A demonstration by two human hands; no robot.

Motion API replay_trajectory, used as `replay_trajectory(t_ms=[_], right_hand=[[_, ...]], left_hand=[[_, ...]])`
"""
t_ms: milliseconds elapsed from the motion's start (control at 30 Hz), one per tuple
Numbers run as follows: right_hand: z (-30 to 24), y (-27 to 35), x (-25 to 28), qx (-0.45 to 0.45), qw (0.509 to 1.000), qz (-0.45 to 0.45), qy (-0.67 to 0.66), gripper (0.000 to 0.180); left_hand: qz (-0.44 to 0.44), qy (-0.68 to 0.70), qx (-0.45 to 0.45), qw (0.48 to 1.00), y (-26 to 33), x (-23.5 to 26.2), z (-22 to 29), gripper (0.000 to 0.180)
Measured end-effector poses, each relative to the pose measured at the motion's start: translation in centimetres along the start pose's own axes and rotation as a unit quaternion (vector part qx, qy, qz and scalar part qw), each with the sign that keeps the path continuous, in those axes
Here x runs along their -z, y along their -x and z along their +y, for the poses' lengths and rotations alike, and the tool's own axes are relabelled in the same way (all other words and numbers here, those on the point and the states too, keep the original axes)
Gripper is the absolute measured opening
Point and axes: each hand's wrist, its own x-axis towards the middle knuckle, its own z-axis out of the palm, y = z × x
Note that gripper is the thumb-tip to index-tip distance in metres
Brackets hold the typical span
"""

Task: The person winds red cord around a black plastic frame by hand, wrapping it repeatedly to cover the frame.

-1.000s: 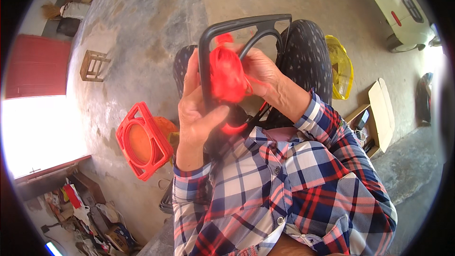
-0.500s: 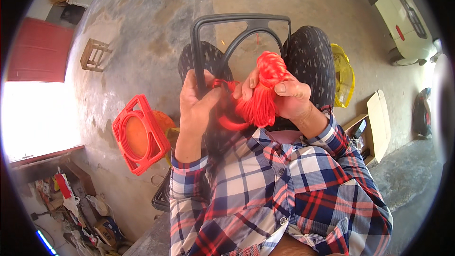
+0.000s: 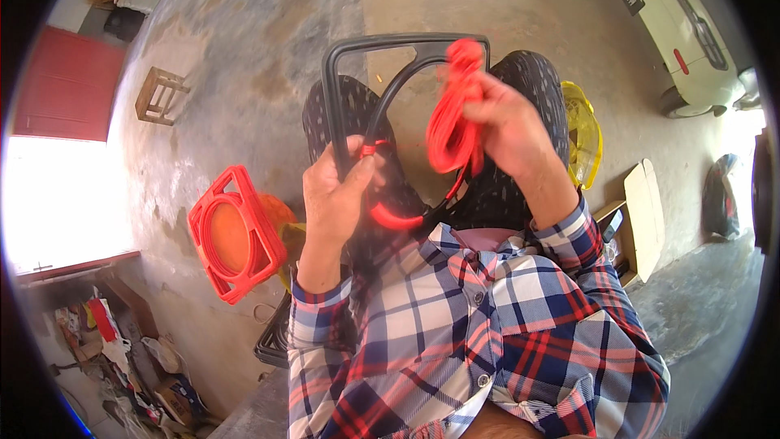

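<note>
A black square frame (image 3: 330, 85) with a round ring inside it rests across my lap. My left hand (image 3: 331, 187) is closed on its left side, the thumb beside a red band of cord on the ring. Red covering (image 3: 396, 218) curves along the ring's lower left part. Over the frame's right half, my right hand (image 3: 516, 126) grips a bundle of red cord (image 3: 451, 132). The bundle is blurred by motion, and its upper end overlaps the frame's top right corner. A strand runs down from it toward the ring.
Left of my legs, red frames (image 3: 236, 232) lean on an orange item, with black frames (image 3: 275, 333) below. A wooden stool (image 3: 158, 96) stands farther left. To the right are a yellow basket (image 3: 583, 138), an open cardboard box (image 3: 644, 223) and a parked white car (image 3: 682, 41).
My right hand has moved right and slightly up with the red cord bundle, away from my left hand, uncovering the ring. My left hand stays on the frame, which has tilted slightly.
</note>
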Motion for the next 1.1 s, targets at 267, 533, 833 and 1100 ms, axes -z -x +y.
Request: replay_trajectory(t_ms=[267,533,833,1100], right_hand=[[-0.6,-1.5,-4.5,0.131,0.914,-0.036,0.384,0.036],[4.2,-1.6,-1.5,-0.144,0.973,-0.021,-0.18,0.028],[4.8,-3.8,0.4,-0.082,0.977,0.063,-0.185,0.022],[2.6,1.3,-0.3,0.114,0.95,-0.228,-0.18,0.044]], left_hand=[[-0.022,-0.23,-0.319,0.919,-1.0,-2.5,2.7,0.034],[-0.112,-0.011,-0.243,0.963,-1.3,-1.3,0.3,0.057],[-0.129,0.01,-0.189,0.973,-0.4,-1.0,1.2,0.039],[-0.063,0.088,-0.027,0.994,-1.0,0.2,0.0,0.039]])
